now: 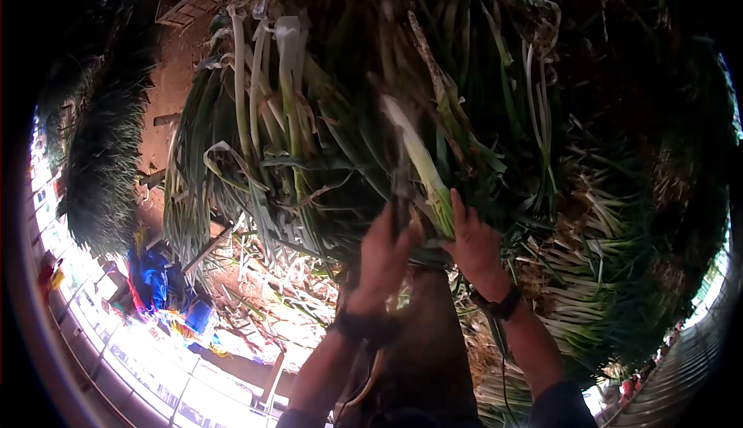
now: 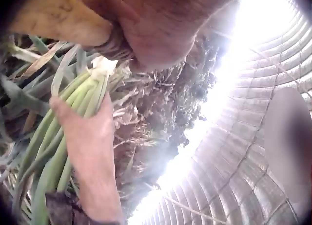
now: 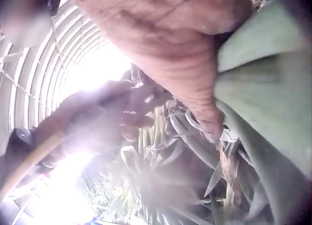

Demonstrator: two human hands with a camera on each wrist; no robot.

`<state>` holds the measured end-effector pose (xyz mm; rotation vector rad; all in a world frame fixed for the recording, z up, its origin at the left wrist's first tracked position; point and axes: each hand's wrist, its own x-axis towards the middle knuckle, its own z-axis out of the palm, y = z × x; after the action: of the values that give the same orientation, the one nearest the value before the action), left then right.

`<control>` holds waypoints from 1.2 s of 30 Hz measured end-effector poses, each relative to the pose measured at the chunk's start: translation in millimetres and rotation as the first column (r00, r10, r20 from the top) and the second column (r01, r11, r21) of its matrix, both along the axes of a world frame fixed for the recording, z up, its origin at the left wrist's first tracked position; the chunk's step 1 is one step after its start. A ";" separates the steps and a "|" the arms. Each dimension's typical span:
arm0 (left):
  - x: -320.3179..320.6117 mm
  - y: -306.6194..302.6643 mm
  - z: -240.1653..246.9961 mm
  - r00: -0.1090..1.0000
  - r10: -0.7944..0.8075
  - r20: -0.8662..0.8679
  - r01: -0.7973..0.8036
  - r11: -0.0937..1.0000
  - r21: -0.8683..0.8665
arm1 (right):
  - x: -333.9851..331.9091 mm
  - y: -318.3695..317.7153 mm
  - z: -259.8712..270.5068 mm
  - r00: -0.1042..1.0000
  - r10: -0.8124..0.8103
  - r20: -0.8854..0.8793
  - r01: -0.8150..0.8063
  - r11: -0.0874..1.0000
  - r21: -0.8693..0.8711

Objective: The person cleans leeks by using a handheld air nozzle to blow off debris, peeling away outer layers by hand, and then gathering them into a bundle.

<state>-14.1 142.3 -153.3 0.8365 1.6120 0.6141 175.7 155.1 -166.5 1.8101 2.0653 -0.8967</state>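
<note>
- The leek (image 1: pixel 422 157) is at the middle of the head view, in front of the right hand (image 1: pixel 474 250).
- Its long axis runs diagonally there: the white end points to the upper left, the green leaves to the lower right.
- The right hand's fingers are clamped round its green part.
- The left hand (image 1: pixel 383 254), just beside, has its fingers closed on a wooden handle (image 2: pixel 58 18); its fingertips are blurred.
- More stalks (image 1: pixel 290 95) lie beyond to the left.
</note>
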 end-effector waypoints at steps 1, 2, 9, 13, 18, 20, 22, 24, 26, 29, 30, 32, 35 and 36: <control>-5.3 9.8 -10.1 0.997 0.032 0.069 -0.029 0.999 -0.046 | 6.7 1.8 -2.5 1.000 0.003 -0.002 -0.003 1.000 -0.003; -7.1 14.4 -13.5 0.988 0.068 0.136 -0.056 0.994 -0.093 | 13.4 4.2 -6.2 0.986 -0.083 -0.146 0.074 0.995 -0.068; 8.7 -65.5 64.4 0.988 -0.111 0.107 0.134 0.961 -0.243 | 34.5 9.5 -26.6 0.768 -0.470 -0.434 0.271 0.853 -0.445; 12.8 -101.7 91.1 0.976 -0.213 0.040 0.215 0.975 -0.049 | 40.1 3.3 -38.5 0.659 -0.543 -0.521 0.284 0.821 -0.496; 14.5 -77.7 81.5 0.977 -0.213 0.030 0.214 0.975 -0.062 | 38.3 9.1 -35.6 0.542 -0.526 -0.656 0.233 0.844 -0.483; 15.6 -45.3 66.0 0.982 -0.183 -0.041 0.172 0.965 -0.197 | 36.3 16.2 -25.9 0.531 -0.546 -0.649 0.224 0.828 -0.513; 11.8 -24.5 22.3 0.999 -0.035 0.013 0.036 0.990 -0.137 | 35.7 16.9 -25.8 0.521 -0.568 -0.637 0.214 0.810 -0.547; 4.6 9.7 -7.2 0.986 -0.085 -0.142 0.082 0.996 -0.026 | 39.1 15.6 -32.4 0.548 -0.650 -0.526 0.250 0.727 -0.639; -0.8 47.3 -32.5 0.998 0.044 -0.036 -0.043 0.998 0.035 | 40.5 14.5 -37.3 0.594 -0.603 -0.532 0.249 0.767 -0.592; -19.2 92.1 -56.2 0.986 -0.031 -0.166 0.041 0.998 0.056 | 47.0 10.4 -55.6 0.596 -0.587 -0.548 0.235 0.780 -0.580; -23.5 101.4 -58.0 0.985 -0.028 -0.171 0.038 0.998 0.055 | 48.9 8.8 -62.6 0.553 -0.617 -0.559 0.219 0.756 -0.617; -28.1 114.8 -56.3 0.996 -0.002 -0.093 0.003 1.000 0.012 | 46.7 19.0 -58.5 0.588 -0.617 -0.523 0.203 0.739 -0.643; -31.0 106.3 -52.1 0.999 0.038 0.022 -0.038 0.999 0.015 | 43.4 29.5 -54.0 0.588 -0.676 -0.444 0.201 0.654 -0.729; -34.1 99.9 -49.2 0.999 0.041 0.014 -0.041 0.999 0.013 | 40.2 31.0 -54.4 0.556 -0.731 -0.396 0.214 0.586 -0.781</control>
<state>-48.2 242.2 -202.4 0.8091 1.6181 0.6592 215.9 186.1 -220.9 1.7736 1.0664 -2.4516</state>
